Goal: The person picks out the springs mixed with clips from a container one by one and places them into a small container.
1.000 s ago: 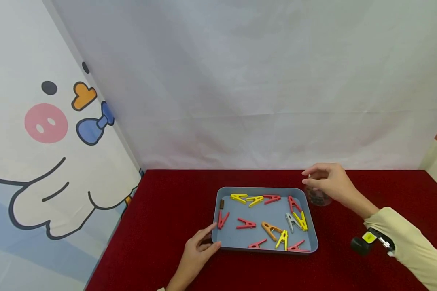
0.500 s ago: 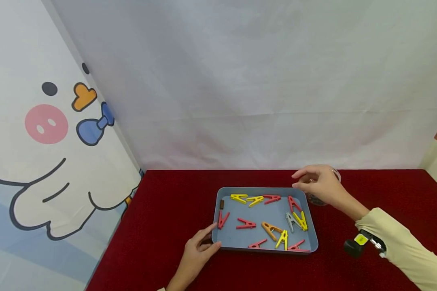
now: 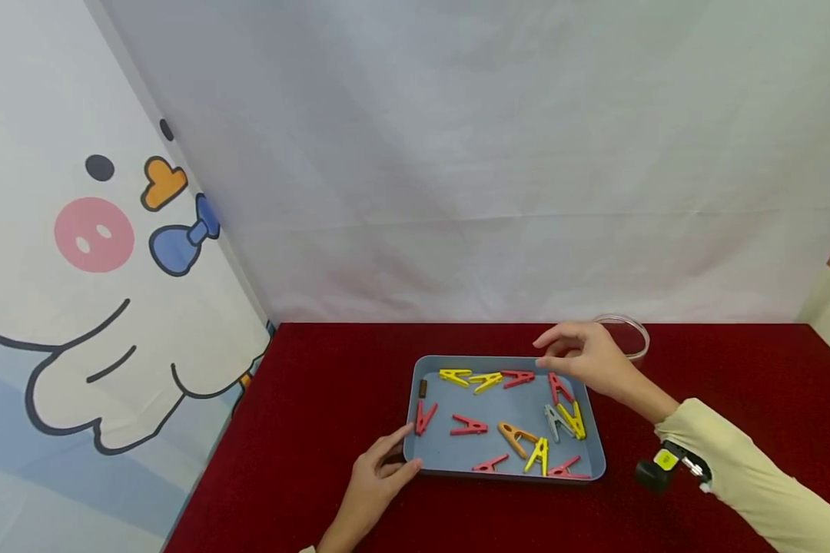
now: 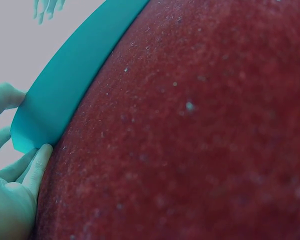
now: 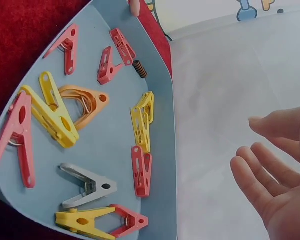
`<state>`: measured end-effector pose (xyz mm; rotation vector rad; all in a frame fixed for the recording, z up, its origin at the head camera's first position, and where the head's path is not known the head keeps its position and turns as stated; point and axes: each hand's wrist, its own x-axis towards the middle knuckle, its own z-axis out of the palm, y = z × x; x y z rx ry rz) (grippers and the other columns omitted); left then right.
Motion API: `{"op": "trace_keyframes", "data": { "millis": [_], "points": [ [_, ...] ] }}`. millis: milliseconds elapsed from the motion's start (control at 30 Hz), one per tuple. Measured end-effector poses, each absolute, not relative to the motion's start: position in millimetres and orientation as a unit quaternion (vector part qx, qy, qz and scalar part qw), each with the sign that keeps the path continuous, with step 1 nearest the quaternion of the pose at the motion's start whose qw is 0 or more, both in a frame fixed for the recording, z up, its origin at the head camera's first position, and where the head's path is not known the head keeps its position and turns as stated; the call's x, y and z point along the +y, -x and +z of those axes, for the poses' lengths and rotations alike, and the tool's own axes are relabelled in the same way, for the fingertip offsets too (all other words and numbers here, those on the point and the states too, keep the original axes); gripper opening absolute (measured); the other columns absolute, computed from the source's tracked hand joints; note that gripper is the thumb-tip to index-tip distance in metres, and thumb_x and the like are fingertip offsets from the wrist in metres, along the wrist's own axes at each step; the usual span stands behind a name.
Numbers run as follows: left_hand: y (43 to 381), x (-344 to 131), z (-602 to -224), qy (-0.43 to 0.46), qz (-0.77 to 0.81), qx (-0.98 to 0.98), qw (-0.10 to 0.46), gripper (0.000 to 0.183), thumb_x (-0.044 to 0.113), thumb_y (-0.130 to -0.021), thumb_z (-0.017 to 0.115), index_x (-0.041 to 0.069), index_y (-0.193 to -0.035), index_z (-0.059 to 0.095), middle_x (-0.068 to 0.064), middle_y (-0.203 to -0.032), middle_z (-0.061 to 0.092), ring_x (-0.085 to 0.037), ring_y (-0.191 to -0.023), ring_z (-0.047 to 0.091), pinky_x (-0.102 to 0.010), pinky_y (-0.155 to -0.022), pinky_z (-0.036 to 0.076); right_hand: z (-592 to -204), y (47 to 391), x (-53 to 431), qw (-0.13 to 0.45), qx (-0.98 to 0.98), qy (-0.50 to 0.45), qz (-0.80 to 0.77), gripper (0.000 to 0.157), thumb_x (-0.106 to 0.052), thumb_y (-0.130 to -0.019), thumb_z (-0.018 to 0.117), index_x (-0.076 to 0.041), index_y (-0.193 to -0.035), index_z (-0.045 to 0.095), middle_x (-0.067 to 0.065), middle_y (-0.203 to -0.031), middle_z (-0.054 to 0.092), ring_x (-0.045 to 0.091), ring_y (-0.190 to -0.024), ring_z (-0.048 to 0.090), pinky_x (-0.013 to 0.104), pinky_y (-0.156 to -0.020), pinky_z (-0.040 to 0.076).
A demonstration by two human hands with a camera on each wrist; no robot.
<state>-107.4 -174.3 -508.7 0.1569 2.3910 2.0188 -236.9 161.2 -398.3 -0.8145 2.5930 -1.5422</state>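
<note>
My left hand [image 3: 372, 480] touches the near left corner of the shallow blue-grey tray [image 3: 449, 462], with its thumb at the front wall and fingers at the left side. In the left wrist view, the fingers lie against the tray's outer wall [image 4: 65, 75]. Above the tray's far right corner hovers my right hand [image 3: 584, 357], bent at the fingers and holding nothing. Several plastic clothespins lie scattered in the tray, among them an orange clothespin [image 5: 85, 102], a grey clothespin [image 5: 87, 186] and a red clothespin [image 3: 469, 425]. A small dark coil spring [image 5: 139, 69] sits by the left wall.
Behind my right hand shows the curved rim of a clear container [image 3: 639, 338]; its contents are hidden. A red cloth [image 3: 332, 384] covers the table. White fabric [image 3: 491, 192] hangs at the back, and a cartoon-printed sheet [image 3: 41, 369] at the left.
My right hand has moved left, from over the clear container to above the tray's far right corner, uncovering the container's rim. The left hand and the clothespins keep their places.
</note>
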Motion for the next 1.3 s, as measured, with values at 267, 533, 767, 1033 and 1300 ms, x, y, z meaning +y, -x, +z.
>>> {"op": "trace_keyframes", "data": {
  "millis": [267,533,767,1033,1300],
  "points": [
    [107.5,-174.5,-508.4,-0.048,0.645,0.763,0.005,0.054,0.017,-0.088,0.069,0.015,-0.138,0.05,-0.016,-0.126,0.052,-0.028,-0.117,0.052,-0.024,-0.084,0.049,-396.8,238.6,150.7,0.02,0.826,0.265,-0.498,0.022,-0.015,-0.082,0.075,-0.007,-0.101,0.069,0.007,-0.087,0.068,0.023,-0.076,0.064,0.03,-0.065,0.053],
    [108.1,-174.5,-510.1,-0.046,0.647,0.761,0.007,0.054,0.017,-0.088,0.07,0.016,-0.138,0.05,-0.015,-0.127,0.052,-0.028,-0.116,0.052,-0.024,-0.084,0.049,-399.5,240.1,140.7,0.025,0.82,0.278,-0.499,0.022,-0.015,-0.081,0.076,-0.008,-0.101,0.069,0.006,-0.086,0.068,0.02,-0.076,0.063,0.03,-0.063,0.052],
    [108.3,-174.6,-510.7,-0.047,0.647,0.761,0.004,0.054,0.017,-0.087,0.07,0.015,-0.138,0.051,-0.016,-0.126,0.052,-0.028,-0.116,0.053,-0.024,-0.084,0.049,-407.7,244.3,128.5,0.03,0.809,0.296,-0.507,0.019,-0.01,-0.08,0.076,-0.008,-0.098,0.069,0.009,-0.085,0.068,0.02,-0.072,0.064,0.03,-0.06,0.052],
    [107.6,-174.8,-509.7,-0.048,0.65,0.758,0.007,0.054,0.018,-0.088,0.069,0.016,-0.139,0.049,-0.016,-0.128,0.051,-0.028,-0.117,0.052,-0.024,-0.084,0.049,-414.0,245.6,112.6,0.027,0.798,0.319,-0.511,0.017,-0.008,-0.08,0.076,-0.009,-0.096,0.07,0.006,-0.093,0.067,0.019,-0.079,0.065,0.031,-0.06,0.053],
    [106.5,-175.1,-509.2,-0.05,0.65,0.758,0.006,0.054,0.017,-0.088,0.069,0.016,-0.139,0.049,-0.015,-0.128,0.051,-0.028,-0.117,0.051,-0.024,-0.084,0.049,-416.7,244.8,100.7,0.033,0.797,0.32,-0.511,0.017,-0.007,-0.079,0.077,-0.009,-0.095,0.071,0.006,-0.09,0.067,0.02,-0.077,0.064,0.033,-0.058,0.054]
  ]
}}
